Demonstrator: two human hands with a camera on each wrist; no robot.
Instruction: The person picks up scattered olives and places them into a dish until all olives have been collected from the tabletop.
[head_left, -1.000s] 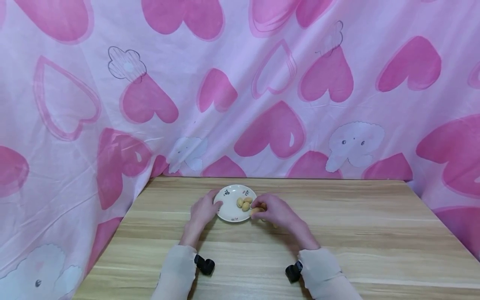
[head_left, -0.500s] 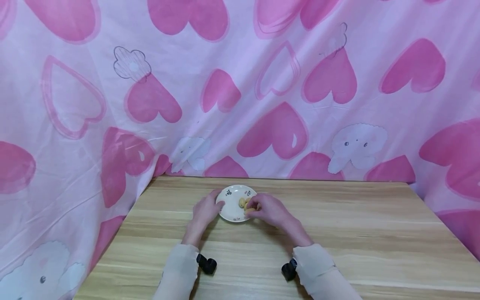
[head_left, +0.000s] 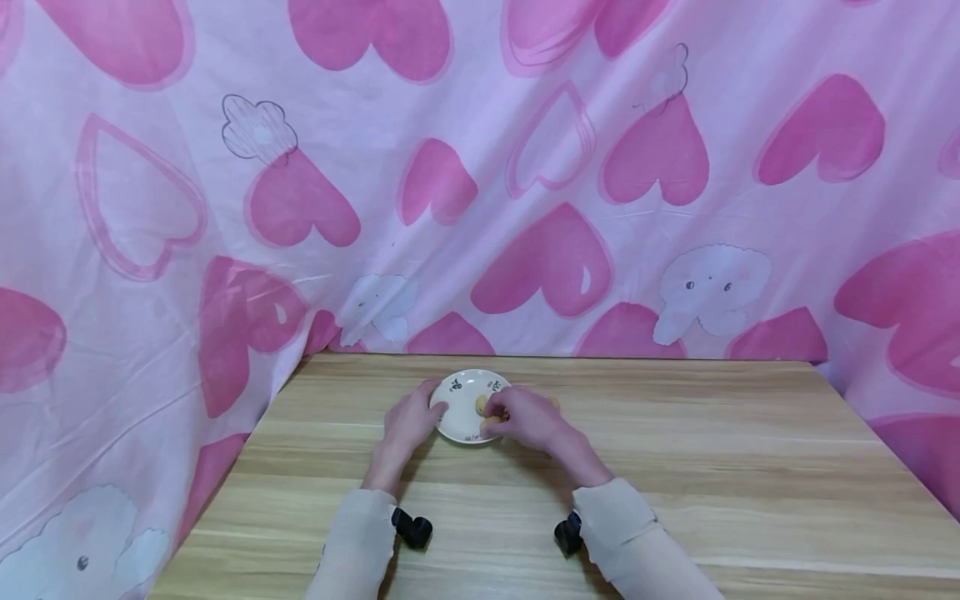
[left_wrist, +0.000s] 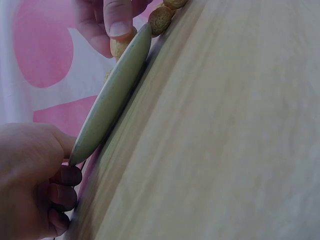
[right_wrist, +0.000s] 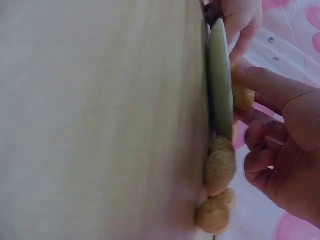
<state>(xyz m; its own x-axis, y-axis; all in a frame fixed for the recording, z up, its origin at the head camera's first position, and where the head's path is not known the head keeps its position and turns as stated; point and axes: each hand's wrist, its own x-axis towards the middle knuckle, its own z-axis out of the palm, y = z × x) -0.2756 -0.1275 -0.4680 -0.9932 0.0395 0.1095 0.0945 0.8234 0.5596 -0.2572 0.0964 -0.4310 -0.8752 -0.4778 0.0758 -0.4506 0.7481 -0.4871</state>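
1. Plate (head_left: 456,420), round and white with small dark printed figures, is lying on the wood-grain tabletop (head_left: 480,533), near its far edge.
2. Left hand (head_left: 408,421) is gripping the plate's left side: thumb is resting over the rim, other fingers are curling beneath and beside it. Opening is only about as wide as the rim.
3. Right hand (head_left: 528,418) is pinching 1 tan, walnut-like piece (right_wrist: 244,97) between thumb and fingertips, at the plate's right side. Remaining fingers are bending loosely. Whether the pinched piece is touching the plate: cannot tell.
4. Another piece (head_left: 481,405) is sitting on the plate, just beside the right fingertips. Full count there is uncertain; the right hand is blocking the view.
5. At least 3 loose pieces (right_wrist: 221,170) are clustering on the tabletop just outside the plate's right rim.
6. Black wrist cameras, 2 in all, left (head_left: 412,530) and right (head_left: 568,535), are sitting at pale sleeves (head_left: 356,529).
7. Pink heart-print cloth (head_left: 540,262) is hanging behind the tabletop.
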